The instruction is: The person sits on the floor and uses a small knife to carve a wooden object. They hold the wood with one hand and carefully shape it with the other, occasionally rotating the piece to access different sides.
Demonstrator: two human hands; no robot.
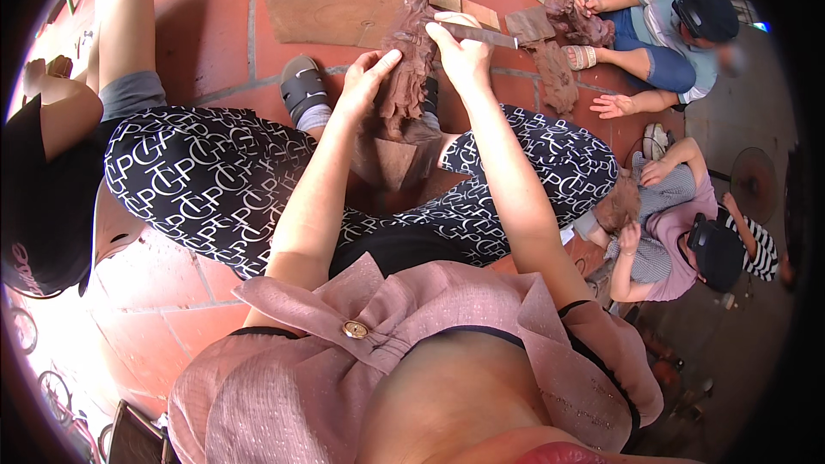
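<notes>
A reddish-brown wood carving [409, 77] with a rough, folded surface stands between my knees. My left hand [365, 84] is at its left side, thumb along the edge and fingers curled around behind it. In my right hand [465, 58] is a flat metal-bladed carving tool [485, 34], its blade pointing right. The thumb of that hand lies close to the upper right of the carving. Below the carving's lower end sits a wooden block [397, 163], partly blurred. What the fingers do behind the carving is hidden.
A thick wooden slab [335, 9] with carved pieces on top lies ahead on the red tiled floor [206, 26]. More brown carvings [550, 64] lie at the right. Co-workers sit close at right, and another person's leg [127, 34] is at left.
</notes>
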